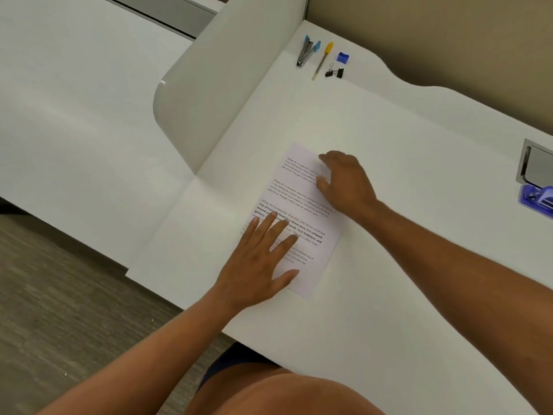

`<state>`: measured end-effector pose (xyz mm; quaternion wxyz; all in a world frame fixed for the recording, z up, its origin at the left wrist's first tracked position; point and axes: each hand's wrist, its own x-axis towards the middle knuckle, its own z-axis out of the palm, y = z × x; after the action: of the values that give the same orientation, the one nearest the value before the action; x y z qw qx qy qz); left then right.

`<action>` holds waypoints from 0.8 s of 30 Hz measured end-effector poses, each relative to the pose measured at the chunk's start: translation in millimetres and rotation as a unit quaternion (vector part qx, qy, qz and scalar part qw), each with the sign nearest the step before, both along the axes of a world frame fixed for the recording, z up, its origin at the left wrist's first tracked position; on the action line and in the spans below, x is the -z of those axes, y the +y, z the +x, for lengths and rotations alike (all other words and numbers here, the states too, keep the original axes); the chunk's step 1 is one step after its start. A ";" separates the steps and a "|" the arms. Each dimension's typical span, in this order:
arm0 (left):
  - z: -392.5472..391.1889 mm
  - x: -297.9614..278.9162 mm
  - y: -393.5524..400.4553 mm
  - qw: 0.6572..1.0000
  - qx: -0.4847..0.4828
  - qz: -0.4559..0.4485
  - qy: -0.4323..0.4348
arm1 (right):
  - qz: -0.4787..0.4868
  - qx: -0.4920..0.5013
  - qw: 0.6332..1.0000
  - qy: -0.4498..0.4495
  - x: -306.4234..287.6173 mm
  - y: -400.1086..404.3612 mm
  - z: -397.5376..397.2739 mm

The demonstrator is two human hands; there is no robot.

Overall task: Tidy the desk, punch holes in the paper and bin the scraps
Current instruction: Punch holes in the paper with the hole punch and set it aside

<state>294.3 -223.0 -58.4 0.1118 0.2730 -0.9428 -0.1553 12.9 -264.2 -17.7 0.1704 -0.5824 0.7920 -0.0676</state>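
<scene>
**White printed sheet pinned flat under two hands**

White paper [302,217] lies mid-counter [404,130], long axis running from near-right to far-left, text facing up. The left hand [263,256] presses it with straight, spread fingers; the right hand [347,181] rests curled on its far edge. A blue hole punch [538,200] sits at the right edge. Beige partition behind.

Printed text on the sheet of paper [302,211]

Several paragraphs repeat one passage; the bold one reads in part "Village life is a peaceful, close-knit, and nature-connected way of living. Defined by a slower pace, it is centered around…". The lowest lines are too faint to read, and nothing else carries legible text.
</scene>
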 end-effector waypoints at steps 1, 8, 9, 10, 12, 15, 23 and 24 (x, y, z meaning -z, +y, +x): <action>-4.4 3.0 -2.9 1.000 0.014 0.000 -0.021 | 0.009 -0.010 1.000 0.009 4.0 6.3 4.8; -7.9 23.0 -5.4 0.994 0.039 -0.008 -0.099 | 0.040 -0.028 0.998 0.035 26.8 27.1 18.2; -7.4 24.3 -4.5 0.994 0.037 -0.010 -0.100 | 0.038 -0.028 0.998 0.032 27.1 27.1 18.7; -7.0 25.0 -3.6 0.994 0.035 -0.010 -0.100 | 0.038 -0.029 0.998 0.031 27.3 27.1 19.2; -6.2 24.7 -2.2 0.994 0.033 -0.009 -0.101 | 0.039 -0.030 0.998 0.033 27.1 27.8 20.1; -4.1 24.0 -0.8 0.994 0.034 -0.007 -0.104 | 0.039 -0.027 0.998 0.032 26.8 30.1 22.4; -5.0 16.1 2.8 0.997 0.025 -0.002 -0.073 | 0.020 -0.022 0.999 0.020 27.4 32.5 19.9; -6.2 13.5 3.8 0.998 0.022 -0.005 -0.052 | 0.000 -0.012 1.000 0.015 25.9 34.6 19.6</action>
<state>288.1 -219.2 -71.9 0.0610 0.2595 -0.9538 -0.1387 32.6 -229.6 -43.6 0.1590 -0.5924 0.7877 -0.0567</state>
